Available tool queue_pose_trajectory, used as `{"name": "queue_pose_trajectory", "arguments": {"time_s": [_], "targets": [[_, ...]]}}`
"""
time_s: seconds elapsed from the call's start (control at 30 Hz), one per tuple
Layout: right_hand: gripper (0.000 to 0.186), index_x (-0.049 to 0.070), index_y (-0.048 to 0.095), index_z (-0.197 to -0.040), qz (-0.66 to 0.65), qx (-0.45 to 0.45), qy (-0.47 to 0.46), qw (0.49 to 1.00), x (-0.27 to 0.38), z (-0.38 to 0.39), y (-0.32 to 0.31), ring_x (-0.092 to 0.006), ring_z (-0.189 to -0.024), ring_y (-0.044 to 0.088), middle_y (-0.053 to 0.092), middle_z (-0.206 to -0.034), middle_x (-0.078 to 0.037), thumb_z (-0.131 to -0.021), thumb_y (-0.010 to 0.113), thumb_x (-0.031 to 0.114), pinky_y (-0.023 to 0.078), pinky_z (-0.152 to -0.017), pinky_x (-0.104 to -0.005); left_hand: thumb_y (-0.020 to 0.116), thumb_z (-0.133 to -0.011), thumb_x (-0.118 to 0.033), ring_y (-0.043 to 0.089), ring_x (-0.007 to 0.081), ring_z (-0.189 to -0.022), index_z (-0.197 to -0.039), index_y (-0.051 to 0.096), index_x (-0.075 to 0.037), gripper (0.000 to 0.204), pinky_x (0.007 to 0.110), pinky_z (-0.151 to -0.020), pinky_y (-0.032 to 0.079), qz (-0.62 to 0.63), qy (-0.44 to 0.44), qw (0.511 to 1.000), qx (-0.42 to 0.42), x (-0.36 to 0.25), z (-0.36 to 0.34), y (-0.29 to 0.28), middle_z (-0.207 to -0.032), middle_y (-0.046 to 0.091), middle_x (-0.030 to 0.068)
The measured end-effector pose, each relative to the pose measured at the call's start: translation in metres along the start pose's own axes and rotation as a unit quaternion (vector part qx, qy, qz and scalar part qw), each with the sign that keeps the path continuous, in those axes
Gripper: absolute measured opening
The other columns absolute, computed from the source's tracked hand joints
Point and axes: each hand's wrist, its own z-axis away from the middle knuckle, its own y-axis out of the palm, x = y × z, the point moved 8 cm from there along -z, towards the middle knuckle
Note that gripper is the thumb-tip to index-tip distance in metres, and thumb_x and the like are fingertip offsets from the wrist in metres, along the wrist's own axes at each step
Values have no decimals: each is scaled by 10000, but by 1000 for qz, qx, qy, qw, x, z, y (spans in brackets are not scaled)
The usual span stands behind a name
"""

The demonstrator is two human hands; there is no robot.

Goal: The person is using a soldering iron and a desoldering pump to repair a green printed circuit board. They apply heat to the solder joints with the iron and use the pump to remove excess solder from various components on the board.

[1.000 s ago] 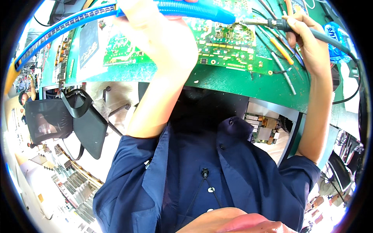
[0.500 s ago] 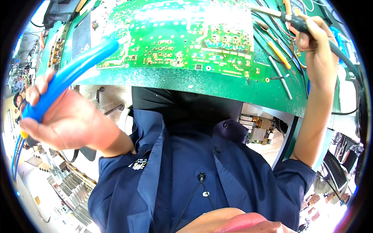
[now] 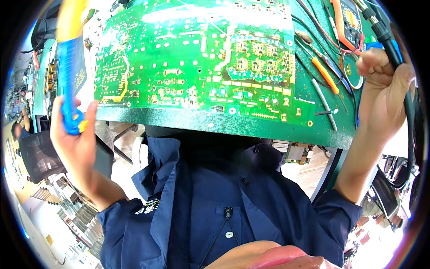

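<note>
My left hand [image 3: 78,139] is raised left of the bench's front edge. Thumb and fingers are closed round the lower end of a blue-and-yellow tubular tool [image 3: 68,76]. This tool stands nearly upright, smeared by motion, its yellow end cut off by the picture's top. At the far right, my right hand [image 3: 380,85] grips a soldering iron [image 3: 380,33] by its black handle, fingers curled. Its thick cable runs down past my wrist, and its tip is hard to make out at the upper edge. Between my hands lies a large green circuit board [image 3: 179,67], partly washed out by glare.
Right of the board lie an orange-handled tool [image 3: 324,74], a thin silver tool [image 3: 323,103], a brush [image 3: 303,36] and several leads. An orange multimeter [image 3: 348,22] lies behind them. The green bench edge [image 3: 174,121] runs before me; a black chair [image 3: 42,157] stands at left.
My left hand has swung the blue tool from slanting to nearly upright, its yellow end now showing. My right hand has carried the soldering iron rightward, away from the board. The view has shifted slightly.
</note>
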Motion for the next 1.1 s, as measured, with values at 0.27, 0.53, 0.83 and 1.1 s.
{"name": "queue_pose_trajectory", "arguments": {"time_s": [0.27, 0.53, 0.83, 1.1], "targets": [[786, 34, 338, -1245, -149, 85, -16, 985, 23, 22, 62, -398, -1020, 512, 487, -1114, -317, -797, 209, 667, 396, -879, -435, 674, -661, -112, 572, 274, -576, -847, 482, -87, 268, 334, -498, 439, -29, 239, 939, 246, -109, 7, 81, -650, 548, 90], [874, 147, 326, -1234, -173, 213, -67, 959, 69, 49, 108, -444, -1134, 415, 339, -1253, -353, -639, 360, 787, 328, -952, -488, 580, -686, -118, 632, 260, -664, -845, 589, -50, 173, 369, -507, 488, -21, 348, 887, 302, -198, 36, 100, -691, 622, 65], [679, 93, 319, -1117, -129, 162, -87, 974, 76, 75, 127, -350, -1067, 481, 418, -1177, -310, -733, 536, 609, 349, -917, -411, 557, -676, -179, 620, 223, -620, -716, 604, -113, 91, 329, -492, 490, 38, 381, 908, 170, -198, 61, 75, -734, 602, 35], [627, 90, 322, -1123, -75, 126, -134, 980, 83, 86, 144, -337, -1031, 494, 461, -1132, -299, -772, 539, 562, 353, -902, -416, 567, -713, -188, 605, 229, -858, -805, 664, -168, 135, 334, -665, 500, 59, 393, 890, 224, -196, 77, 70, -903, 609, -1]]}}
